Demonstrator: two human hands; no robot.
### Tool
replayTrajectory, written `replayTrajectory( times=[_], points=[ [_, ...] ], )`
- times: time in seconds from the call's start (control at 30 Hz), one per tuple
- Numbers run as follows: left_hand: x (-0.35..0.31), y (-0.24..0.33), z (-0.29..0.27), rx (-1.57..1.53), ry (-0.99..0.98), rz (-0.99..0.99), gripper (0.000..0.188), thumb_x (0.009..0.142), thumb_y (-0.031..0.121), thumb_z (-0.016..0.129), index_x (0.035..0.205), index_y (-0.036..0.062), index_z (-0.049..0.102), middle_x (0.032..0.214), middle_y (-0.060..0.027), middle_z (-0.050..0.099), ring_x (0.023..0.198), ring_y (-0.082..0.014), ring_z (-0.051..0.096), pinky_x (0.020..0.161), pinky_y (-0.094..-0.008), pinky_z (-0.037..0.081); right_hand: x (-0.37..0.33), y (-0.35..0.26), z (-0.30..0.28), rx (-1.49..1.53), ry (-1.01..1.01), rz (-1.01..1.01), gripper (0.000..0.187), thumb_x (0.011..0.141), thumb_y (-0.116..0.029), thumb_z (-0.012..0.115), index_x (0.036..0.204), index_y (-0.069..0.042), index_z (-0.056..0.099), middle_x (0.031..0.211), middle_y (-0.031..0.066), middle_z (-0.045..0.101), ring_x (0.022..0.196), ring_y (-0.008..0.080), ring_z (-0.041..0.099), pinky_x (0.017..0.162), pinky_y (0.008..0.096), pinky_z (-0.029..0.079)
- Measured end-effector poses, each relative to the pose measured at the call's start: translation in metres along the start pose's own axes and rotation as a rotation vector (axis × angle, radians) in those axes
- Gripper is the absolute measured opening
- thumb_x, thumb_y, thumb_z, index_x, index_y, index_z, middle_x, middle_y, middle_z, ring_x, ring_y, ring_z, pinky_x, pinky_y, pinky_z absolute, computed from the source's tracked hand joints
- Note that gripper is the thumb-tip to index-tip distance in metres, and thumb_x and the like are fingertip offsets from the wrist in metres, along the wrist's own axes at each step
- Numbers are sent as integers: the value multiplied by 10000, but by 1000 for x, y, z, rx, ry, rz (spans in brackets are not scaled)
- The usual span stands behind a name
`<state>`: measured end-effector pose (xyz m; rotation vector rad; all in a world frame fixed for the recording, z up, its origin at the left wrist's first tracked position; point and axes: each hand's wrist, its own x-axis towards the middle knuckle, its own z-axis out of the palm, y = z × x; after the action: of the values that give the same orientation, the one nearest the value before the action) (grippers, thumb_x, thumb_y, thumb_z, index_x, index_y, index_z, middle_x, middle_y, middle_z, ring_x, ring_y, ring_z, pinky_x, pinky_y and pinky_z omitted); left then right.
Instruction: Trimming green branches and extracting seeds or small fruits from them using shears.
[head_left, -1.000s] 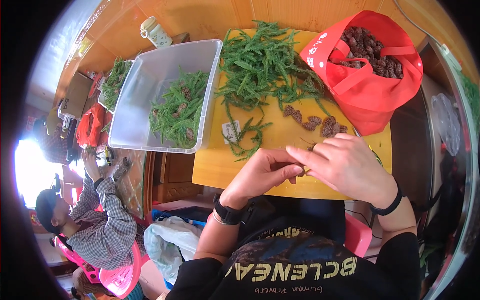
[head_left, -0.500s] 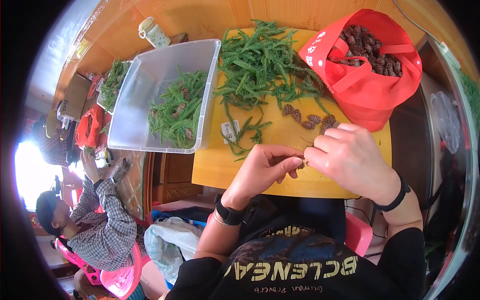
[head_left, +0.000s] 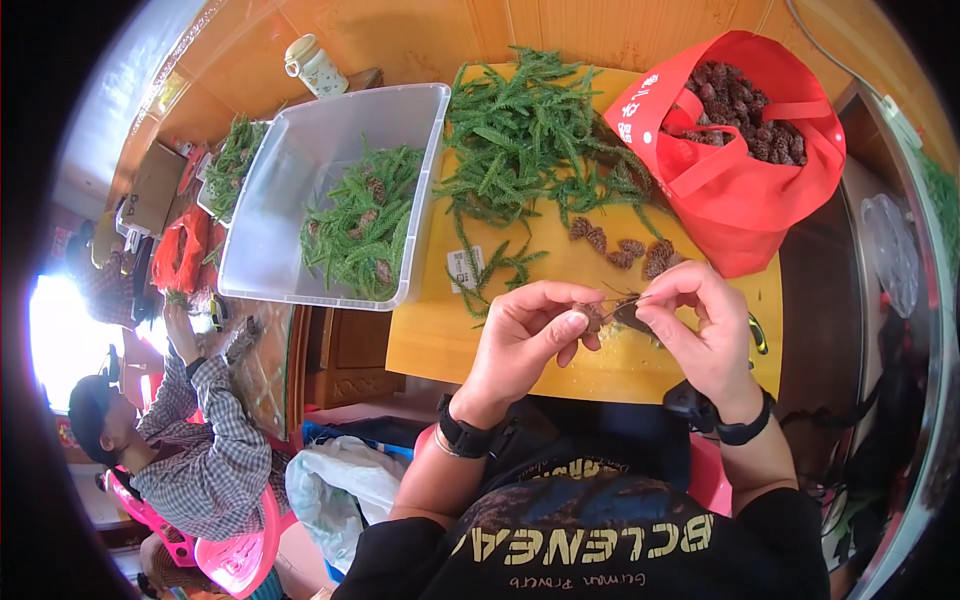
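My left hand (head_left: 525,340) pinches a small brown pine cone (head_left: 591,317) between thumb and fingers, above the front of the yellow table (head_left: 480,365). From the cone a thin dark wire or stem runs to the right. Its far end is at the fingertips of my right hand (head_left: 705,335), which are pressed together. A dark object below the wire is partly hidden by that hand. Just beyond my hands lie several loose pine cones (head_left: 622,252). Green artificial fir sprigs (head_left: 515,140) are heaped at the back of the table, and a few lie nearer.
A red bag (head_left: 735,215) full of pine cones stands back right. On the left is a clear plastic bin (head_left: 275,180) with sprigs and cones. A yellow-and-black tool handle (head_left: 758,335) shows beside my right hand. A person (head_left: 215,455) in checks sits at far left.
My right hand has turned and drawn right, away from my left, so the wire now shows between them. The tool handle and a dark object beneath the hands have come into view.
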<state>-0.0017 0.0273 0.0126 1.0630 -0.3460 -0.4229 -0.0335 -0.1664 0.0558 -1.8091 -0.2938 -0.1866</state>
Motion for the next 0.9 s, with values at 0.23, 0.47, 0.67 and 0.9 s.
replayTrajectory(
  times=[0.23,0.47,0.67,0.9],
  points=[
    [0,-3,4,-139,14,82,134,863,37,591,978,-1,536,896,-101,639,737,-126,626,520,-184,458,-9,11,23,277,60,55,108,805,6,637,877,4,558,907,76,550,804,113,536,720,223,421],
    [-2,0,3,-60,-17,99,138,853,70,619,955,12,547,903,-80,644,747,-108,629,520,-167,453,-3,8,23,247,57,-2,117,800,-49,667,847,4,575,963,98,544,822,116,533,722,224,416],
    [-4,4,5,-31,-53,89,155,849,92,634,956,20,549,882,-63,640,738,-87,618,512,-155,430,1,13,23,392,-64,18,136,813,-60,655,907,21,600,980,98,544,837,118,549,733,226,444],
    [-6,9,7,-79,-82,68,216,817,60,665,945,26,494,857,-69,626,740,-93,615,537,-170,453,4,20,14,331,-204,-74,98,795,-49,661,868,-18,603,960,104,552,824,154,553,725,255,452]
  ],
)
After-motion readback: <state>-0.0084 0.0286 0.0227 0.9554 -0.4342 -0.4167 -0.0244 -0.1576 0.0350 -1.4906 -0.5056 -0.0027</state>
